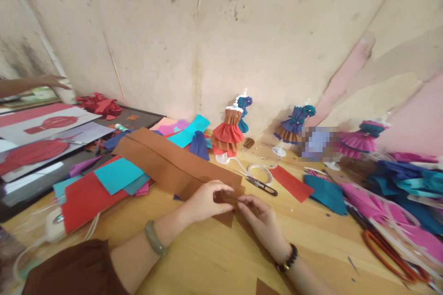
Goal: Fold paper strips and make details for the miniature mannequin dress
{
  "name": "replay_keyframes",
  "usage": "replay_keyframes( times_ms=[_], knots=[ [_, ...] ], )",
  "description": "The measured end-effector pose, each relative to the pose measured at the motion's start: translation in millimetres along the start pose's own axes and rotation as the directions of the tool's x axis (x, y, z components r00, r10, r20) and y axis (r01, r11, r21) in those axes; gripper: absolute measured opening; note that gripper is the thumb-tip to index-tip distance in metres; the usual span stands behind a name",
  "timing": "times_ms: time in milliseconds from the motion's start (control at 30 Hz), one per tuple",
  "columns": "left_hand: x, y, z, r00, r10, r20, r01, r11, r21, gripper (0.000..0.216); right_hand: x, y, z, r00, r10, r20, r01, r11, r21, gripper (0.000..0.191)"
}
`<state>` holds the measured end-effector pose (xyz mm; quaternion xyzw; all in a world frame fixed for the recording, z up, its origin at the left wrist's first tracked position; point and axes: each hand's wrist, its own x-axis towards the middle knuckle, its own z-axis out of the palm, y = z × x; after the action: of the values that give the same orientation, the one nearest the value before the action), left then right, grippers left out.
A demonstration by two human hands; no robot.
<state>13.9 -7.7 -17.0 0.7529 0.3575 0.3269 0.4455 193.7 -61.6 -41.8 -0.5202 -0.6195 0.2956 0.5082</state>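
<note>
A small strip of brown material [231, 197], folded or gathered, is held between my two hands over the wooden table. My left hand [207, 200] curls its fingers and thumb around the strip's left part. At its right end, the thumb and fingers of my right hand [261, 221] pinch it. Long brown sheets [173, 159] lie just behind and partly under my left hand. Whether the strip is paper or cloth I cannot tell. Beyond my hands lie black thread snips [266, 186] and a red piece [291, 183].
Miniature dresses on white stands, one brown and red [226, 131], line the wall. Orange-handled scissors [391, 260] and a teal piece [325, 193] lie right. Red and turquoise sheets [119, 175] and a white power strip [55, 223] are left. Another person's hand [48, 82] reaches in far left.
</note>
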Motion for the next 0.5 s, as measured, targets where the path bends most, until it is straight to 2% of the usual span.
replay_keyframes(
  times_ms=[167, 367, 500],
  knots=[
    [-1.8, 4.4, 0.5, 0.999, -0.021, 0.03, 0.018, 0.995, 0.097, 0.02, -0.5, -1.3, 0.9, 0.998, -0.013, 0.057, 0.013, 1.0, -0.013, 0.022],
    [-1.2, 4.0, 0.2, 1.0, -0.012, 0.02, 0.009, 0.993, 0.115, 0.02, -0.2, -2.2, -0.1, 0.992, -0.108, 0.062, 0.109, 0.994, -0.017, 0.023],
    [-1.7, 6.6, -1.0, 0.999, -0.011, 0.041, 0.007, 0.994, 0.105, 0.021, 0.3, -2.3, -1.7, 0.992, -0.085, 0.088, 0.087, 0.996, -0.019, 0.018]
  ],
)
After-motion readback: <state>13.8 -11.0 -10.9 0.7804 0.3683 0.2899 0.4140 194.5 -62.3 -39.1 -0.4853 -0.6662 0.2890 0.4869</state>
